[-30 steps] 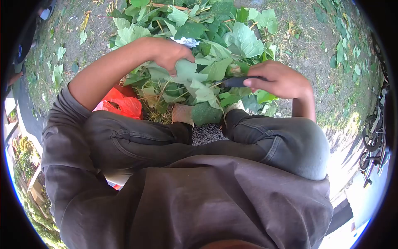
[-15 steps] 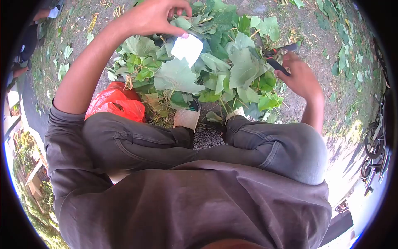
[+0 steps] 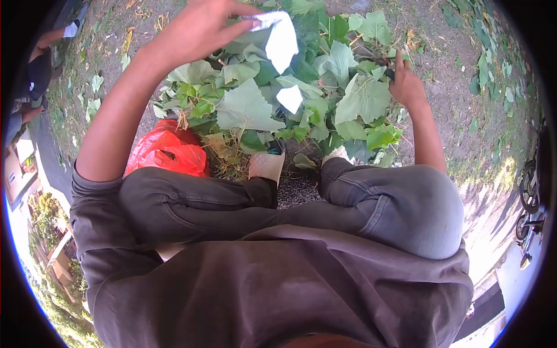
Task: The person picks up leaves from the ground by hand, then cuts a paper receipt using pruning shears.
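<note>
My left hand (image 3: 212,29) is above the leaf pile, thumb and fingers pinching one end of a floppy white piece (image 3: 282,43), washed out by glare. Its other end droops toward the broad green leaves (image 3: 246,107). A bright white patch (image 3: 290,98) shows lower down among the leaves. At the right edge of the pile, my right hand (image 3: 408,87) is closed around the black handle of a tool (image 3: 390,73) that looks like pruning shears, index finger stretched forward. Leaves hide most of the tool.
A red plastic bag (image 3: 165,151) sits left of the pile by my knee. My shoes (image 3: 267,165) border the pile's near side. Another person (image 3: 40,75) is at the far left. Loose leaves (image 3: 484,69) lie on the ground at right, with bicycle-like wheels (image 3: 529,185) beyond.
The white piece in my left hand has risen, and its end now hangs farther right. My right hand has shifted slightly, the tool sinking behind leaves.
</note>
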Demonstrator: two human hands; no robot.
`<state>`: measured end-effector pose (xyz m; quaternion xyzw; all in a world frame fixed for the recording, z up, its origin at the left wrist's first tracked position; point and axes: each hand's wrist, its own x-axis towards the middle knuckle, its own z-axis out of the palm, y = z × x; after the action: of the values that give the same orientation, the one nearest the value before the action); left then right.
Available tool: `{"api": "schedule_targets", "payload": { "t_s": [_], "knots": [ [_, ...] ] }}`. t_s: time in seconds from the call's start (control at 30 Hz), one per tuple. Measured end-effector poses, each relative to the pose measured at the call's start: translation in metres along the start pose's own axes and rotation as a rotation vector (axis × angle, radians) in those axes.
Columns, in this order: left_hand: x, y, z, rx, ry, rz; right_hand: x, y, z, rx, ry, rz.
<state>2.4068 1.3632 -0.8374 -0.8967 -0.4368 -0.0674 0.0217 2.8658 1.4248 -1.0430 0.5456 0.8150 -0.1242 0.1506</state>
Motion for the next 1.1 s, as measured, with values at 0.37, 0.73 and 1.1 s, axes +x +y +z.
{"api": "schedule_targets", "payload": {
  "t_s": [0.37,0.73,1.1],
  "knots": [
    [-0.007,-0.029,0.027,-0.921,-0.213,-0.72,-0.018,0.021,-0.095,1.268,-0.083,0.032],
    [0.02,0.019,-0.014,-1.126,0.038,-0.869,-0.027,-0.098,-0.096,2.236,-0.608,-0.555],
    [0.014,0.054,-0.015,-1.36,-0.226,-0.821,-0.037,-0.161,-0.05,2.405,-0.963,-0.681]
  ]
}}
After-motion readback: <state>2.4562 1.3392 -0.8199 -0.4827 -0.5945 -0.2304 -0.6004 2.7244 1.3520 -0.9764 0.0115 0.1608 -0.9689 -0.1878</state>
